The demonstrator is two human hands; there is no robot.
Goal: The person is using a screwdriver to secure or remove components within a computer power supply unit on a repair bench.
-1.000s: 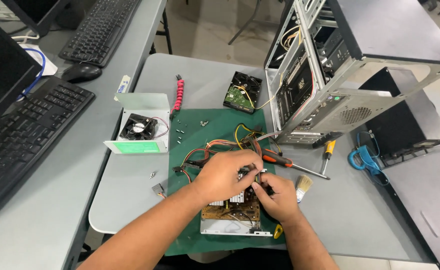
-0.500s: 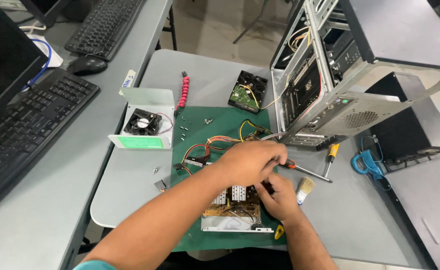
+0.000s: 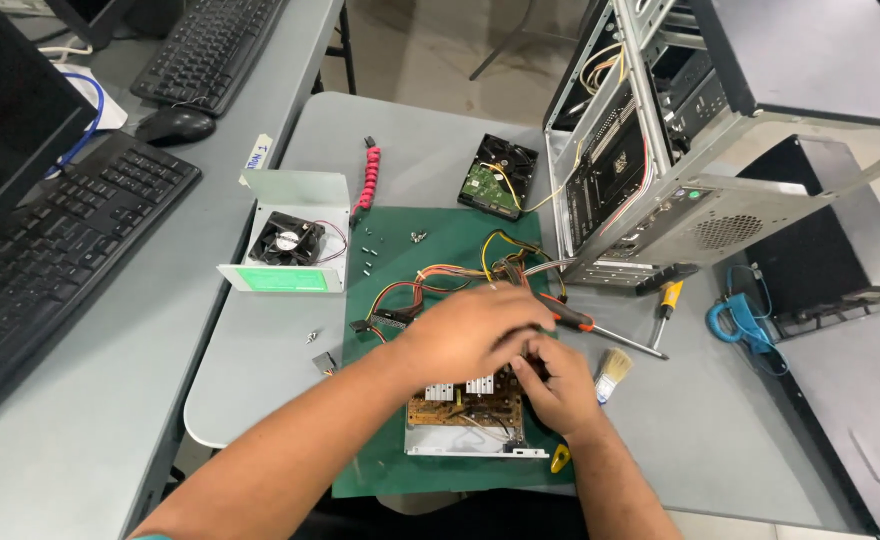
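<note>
My left hand (image 3: pixel 470 328) reaches across the green mat (image 3: pixel 440 250) and rests over the far end of an opened power supply board (image 3: pixel 465 410), a brown circuit board in a metal tray. My right hand (image 3: pixel 558 385) sits at the board's right side, fingers curled down onto it; what they pinch is hidden. A bundle of coloured wires (image 3: pixel 440 285) runs from under my left hand toward the open computer case (image 3: pixel 680 150). A red-handled screwdriver (image 3: pixel 600 328) lies just past my hands.
A metal cover holding a black fan (image 3: pixel 290 240) stands left of the mat. A hard drive (image 3: pixel 505 178), loose screws (image 3: pixel 370 250), a small brush (image 3: pixel 612 372), a yellow screwdriver (image 3: pixel 666 305) and a red strip (image 3: pixel 368 175) lie around. Keyboards (image 3: pixel 50 260) and a mouse (image 3: pixel 175 125) are at left.
My left hand has slid right and forward over the wires and board. The right hand stayed at the board's right side. The view has shifted slightly.
</note>
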